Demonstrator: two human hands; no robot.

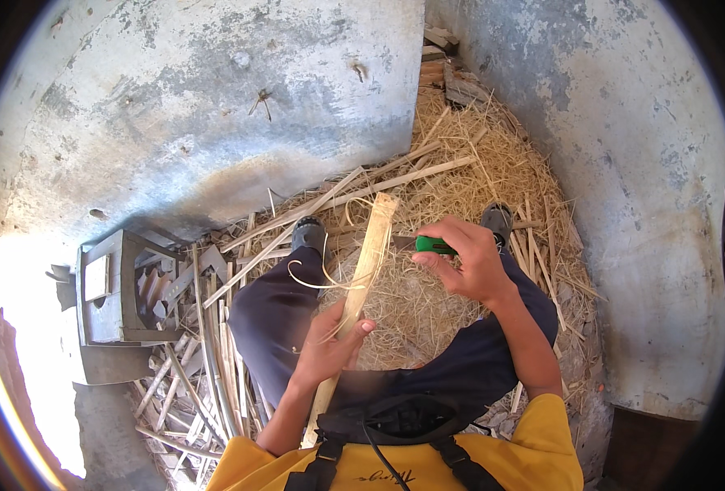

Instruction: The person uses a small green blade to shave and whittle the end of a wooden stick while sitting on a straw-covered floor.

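Pale wood, a flat strip (370, 260), is what I have under watch through the head camera. Left hand (325, 348): closed around the strip, fingers wrapped on its lower part, thumb along the right side. From that grip the longer length rises away, leaning slightly right, to a squared end; the shorter length runs down below the fist toward the waist.

Right hand (470, 255): above and to the right of the left grip, shut round the green handle of a knife (436, 245). Its dark blade points left, out of the fist, at the right edge of the strip's upper half. Whether blade and wood touch I cannot tell.

Thin curled shavings (317, 286) hang off the strip just above the left grip, looping out to its left. One knee in dark trousers (271, 307) lies beside the left hand; the other is below the right. Shoes (309, 237) rest farther out, beyond each knee.

Beyond both grips I log a heap of straw (469, 180). Loose sticks (215, 352) lie left of the left hand, and a grey box (109, 319) stands well apart, farther left.
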